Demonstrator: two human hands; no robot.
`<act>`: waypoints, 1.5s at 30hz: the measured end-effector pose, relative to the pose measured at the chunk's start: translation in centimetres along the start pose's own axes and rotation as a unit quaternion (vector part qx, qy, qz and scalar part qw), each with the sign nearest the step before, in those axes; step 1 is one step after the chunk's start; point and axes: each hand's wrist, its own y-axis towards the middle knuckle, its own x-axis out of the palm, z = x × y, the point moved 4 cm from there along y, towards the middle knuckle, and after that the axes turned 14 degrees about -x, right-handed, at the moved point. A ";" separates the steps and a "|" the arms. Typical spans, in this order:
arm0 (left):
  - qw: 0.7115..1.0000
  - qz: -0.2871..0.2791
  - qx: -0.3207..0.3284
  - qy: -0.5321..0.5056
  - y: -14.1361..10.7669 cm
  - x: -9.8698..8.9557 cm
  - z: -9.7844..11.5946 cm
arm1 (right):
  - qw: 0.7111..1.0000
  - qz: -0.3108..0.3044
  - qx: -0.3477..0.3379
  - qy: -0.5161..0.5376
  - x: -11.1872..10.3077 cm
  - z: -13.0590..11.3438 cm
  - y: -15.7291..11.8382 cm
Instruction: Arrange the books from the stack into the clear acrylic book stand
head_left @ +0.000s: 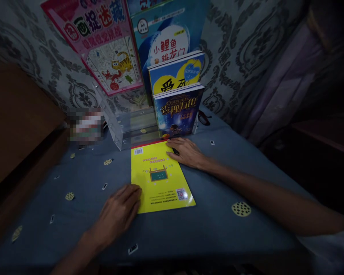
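A yellow book (157,187) with a red edge lies flat on the blue tablecloth, its barcode at the top left and a QR code at the lower right. My left hand (122,210) rests at its lower left edge, fingers together and curled, touching the book. My right hand (186,152) lies at the upper right edge, fingers reaching onto the cover and apart. Under its thumb and fingers shows a small dark object (175,151), too hidden to name.
Behind the book a clear acrylic rack (110,118) holds a pink book (88,49), a blue-green book (172,26), a yellow-and-blue book (176,74) and a dark blue book (176,110). Glasses (204,118) lie right of it. A blurred item (87,125) is at the left.
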 end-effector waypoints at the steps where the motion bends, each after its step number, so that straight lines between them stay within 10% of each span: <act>1: 1.000 0.000 0.003 0.001 -0.2 -0.1 0.3 | 1.000 -0.001 -0.001 -0.002 0.0 0.0 0.0; 21: 0.997 -0.017 0.072 0.004 -0.3 -0.7 3.4 | 1.000 -0.009 0.000 -0.012 -0.3 -0.4 0.1; 45: 0.976 -0.104 0.189 0.027 5.3 2.3 9.0 | 1.000 -0.015 0.018 0.000 -0.7 -0.6 0.0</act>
